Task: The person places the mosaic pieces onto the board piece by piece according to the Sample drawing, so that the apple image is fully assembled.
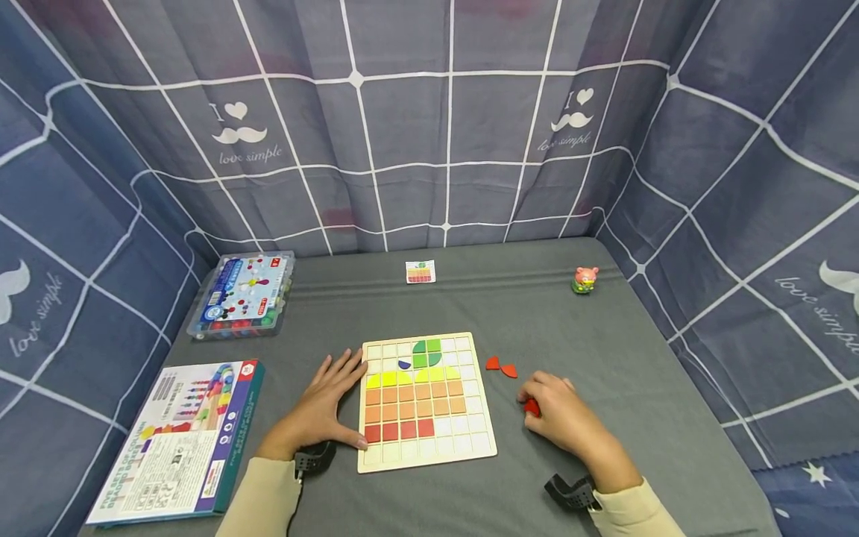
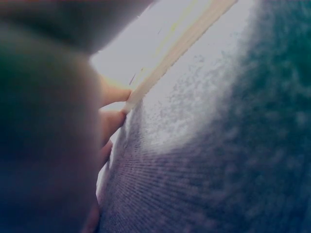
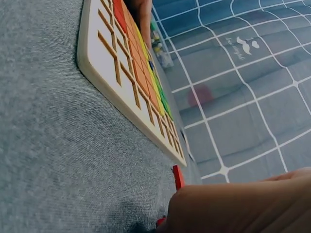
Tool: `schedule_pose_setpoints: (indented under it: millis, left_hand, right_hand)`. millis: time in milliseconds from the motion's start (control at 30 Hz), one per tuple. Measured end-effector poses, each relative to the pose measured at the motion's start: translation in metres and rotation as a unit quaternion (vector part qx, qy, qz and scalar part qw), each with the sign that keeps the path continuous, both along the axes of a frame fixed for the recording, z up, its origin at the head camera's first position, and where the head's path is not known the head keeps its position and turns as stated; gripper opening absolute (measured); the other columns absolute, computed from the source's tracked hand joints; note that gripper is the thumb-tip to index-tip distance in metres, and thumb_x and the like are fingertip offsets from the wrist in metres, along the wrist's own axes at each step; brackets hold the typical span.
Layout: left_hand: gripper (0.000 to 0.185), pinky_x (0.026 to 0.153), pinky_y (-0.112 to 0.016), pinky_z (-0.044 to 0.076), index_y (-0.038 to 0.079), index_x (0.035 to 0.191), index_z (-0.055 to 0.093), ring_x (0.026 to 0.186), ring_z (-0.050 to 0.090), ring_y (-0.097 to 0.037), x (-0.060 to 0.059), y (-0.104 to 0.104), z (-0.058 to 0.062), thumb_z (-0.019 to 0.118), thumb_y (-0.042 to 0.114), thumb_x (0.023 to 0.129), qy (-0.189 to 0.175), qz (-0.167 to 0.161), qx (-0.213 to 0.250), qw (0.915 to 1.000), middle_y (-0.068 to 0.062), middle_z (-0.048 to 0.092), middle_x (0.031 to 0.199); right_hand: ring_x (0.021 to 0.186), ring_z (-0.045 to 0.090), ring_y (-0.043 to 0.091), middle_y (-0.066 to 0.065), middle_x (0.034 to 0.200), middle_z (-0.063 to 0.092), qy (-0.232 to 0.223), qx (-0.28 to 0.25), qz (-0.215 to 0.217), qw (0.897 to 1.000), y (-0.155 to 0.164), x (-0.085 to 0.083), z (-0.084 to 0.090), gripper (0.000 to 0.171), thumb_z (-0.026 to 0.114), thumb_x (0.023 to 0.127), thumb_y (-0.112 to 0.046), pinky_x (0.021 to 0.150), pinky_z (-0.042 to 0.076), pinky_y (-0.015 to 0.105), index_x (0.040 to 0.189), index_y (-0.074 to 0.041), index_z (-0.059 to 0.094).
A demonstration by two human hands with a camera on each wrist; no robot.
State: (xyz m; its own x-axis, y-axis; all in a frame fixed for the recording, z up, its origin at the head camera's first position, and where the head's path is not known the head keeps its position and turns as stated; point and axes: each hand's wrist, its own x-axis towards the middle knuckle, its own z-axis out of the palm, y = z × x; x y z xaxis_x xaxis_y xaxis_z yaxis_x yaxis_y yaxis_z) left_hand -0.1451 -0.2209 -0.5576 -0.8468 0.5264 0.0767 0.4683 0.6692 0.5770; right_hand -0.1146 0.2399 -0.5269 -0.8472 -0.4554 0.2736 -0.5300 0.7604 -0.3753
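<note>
A wooden grid board (image 1: 486, 440) lies on the grey table, partly filled with green, yellow, orange and red tiles. My left hand (image 1: 329, 406) rests flat beside the board's left edge, fingers straight, thumb touching its lower left side. Right of the board, my right hand (image 1: 553, 414) curls its fingers round a red piece (image 1: 532, 407). Two more red pieces (image 1: 502, 365) lie on the cloth just above that hand. The right wrist view shows the board (image 3: 102, 63) edge-on and a red piece (image 3: 178, 177). The left wrist view is blurred, with the board's edge (image 2: 180, 48) and my fingers (image 2: 114, 121).
A small pattern card (image 1: 420, 272) lies at the back centre. A pink pig toy (image 1: 584, 280) stands at the back right. A clear plastic box (image 1: 243, 294) sits at the back left, a printed box lid (image 1: 177, 440) at the front left. Cloth walls surround the table.
</note>
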Motion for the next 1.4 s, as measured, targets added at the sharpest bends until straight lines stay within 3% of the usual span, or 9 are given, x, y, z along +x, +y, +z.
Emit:
schedule_pose_setpoints:
  millis: [167,300,467,567,767,1000,1133,1267,1400]
  left_hand:
    - [0.142,0.124,-0.061,0.000,0.004,0.164,0.036,0.158,0.012,-0.040,0.001,0.000,0.000,0.091,0.077,0.056,0.000,-0.007,-0.003,1.0000,-0.014,0.023,0.172]
    - [0.143,0.124,-0.061,0.000,0.004,0.164,0.035,0.158,0.012,-0.040,0.001,0.000,0.002,0.092,0.077,0.055,0.004,-0.005,-0.006,1.0000,-0.014,0.023,0.172]
    - [0.143,0.124,-0.061,0.000,0.004,0.164,0.035,0.158,0.013,-0.040,0.000,0.001,0.003,0.092,0.077,0.055,0.004,-0.006,-0.007,0.9999,-0.013,0.023,0.172]
    - [0.143,0.125,-0.061,-0.001,0.004,0.165,0.035,0.158,0.012,-0.040,-0.001,0.002,0.002,0.090,0.078,0.056,0.001,-0.007,-0.007,1.0000,-0.013,0.022,0.172]
    - [0.142,0.124,-0.062,-0.001,0.003,0.164,0.035,0.158,0.012,-0.041,-0.002,0.000,0.000,0.091,0.077,0.057,0.006,-0.012,-0.004,0.9999,-0.014,0.022,0.172]
    - [0.142,0.124,-0.062,0.000,0.003,0.164,0.035,0.157,0.012,-0.042,-0.002,-0.002,0.000,0.089,0.079,0.057,0.008,-0.011,-0.005,0.9999,-0.014,0.023,0.172]
    - [0.142,0.124,-0.061,-0.001,0.004,0.165,0.035,0.158,0.012,-0.040,-0.001,-0.001,0.000,0.089,0.079,0.057,0.002,-0.007,-0.008,0.9999,-0.013,0.022,0.172]
    - [0.142,0.124,-0.061,-0.001,0.004,0.165,0.035,0.158,0.011,-0.040,-0.002,0.000,0.001,0.089,0.079,0.057,0.000,-0.006,-0.010,0.9999,-0.013,0.022,0.173]
    - [0.142,0.124,-0.061,-0.001,0.004,0.165,0.035,0.158,0.011,-0.038,0.000,0.000,0.002,0.090,0.078,0.057,-0.005,-0.002,-0.008,0.9999,-0.012,0.022,0.173]
  right_hand:
    - [0.070,0.051,0.005,-0.008,0.083,0.059,0.031,-0.051,0.029,0.998,-0.014,-0.004,0.001,0.030,0.081,0.063,0.006,0.062,0.046,0.029,0.082,-0.014,0.069]
    - [0.075,0.056,0.008,-0.006,0.088,0.062,0.033,-0.093,0.098,0.990,-0.047,-0.005,0.002,0.028,0.084,0.068,0.007,0.065,0.052,0.026,0.083,-0.012,0.070]
    - [0.079,0.057,0.008,-0.005,0.088,0.062,0.035,-0.078,0.200,0.976,-0.092,-0.005,-0.002,0.025,0.082,0.070,0.006,0.071,0.050,0.021,0.081,-0.013,0.069]
    - [0.081,0.058,0.008,-0.004,0.089,0.063,0.043,-0.063,0.222,0.972,-0.107,-0.004,-0.006,0.024,0.082,0.071,0.006,0.074,0.050,0.018,0.080,-0.013,0.070]
    - [0.091,0.064,0.012,-0.004,0.097,0.071,0.041,-0.075,0.227,0.970,-0.113,-0.004,-0.010,0.018,0.089,0.079,0.002,0.084,0.053,0.019,0.087,-0.010,0.077]
    - [0.092,0.064,0.013,-0.003,0.099,0.074,0.026,-0.076,0.227,0.971,-0.110,-0.004,-0.009,0.018,0.092,0.078,-0.002,0.086,0.053,0.021,0.090,-0.008,0.079]
    - [0.094,0.064,0.011,-0.003,0.101,0.073,0.027,-0.116,0.223,0.967,-0.098,-0.003,-0.010,0.018,0.091,0.081,-0.004,0.085,0.054,0.023,0.094,-0.009,0.078]
    - [0.097,0.065,0.010,-0.006,0.103,0.071,0.018,-0.145,0.173,0.974,-0.069,0.000,-0.008,0.019,0.088,0.084,-0.003,0.086,0.058,0.036,0.098,-0.011,0.078]
    - [0.101,0.062,0.010,-0.010,0.109,0.067,-0.020,-0.104,0.108,0.988,-0.028,0.005,-0.005,0.028,0.091,0.081,-0.005,0.091,0.056,0.047,0.103,-0.015,0.077]
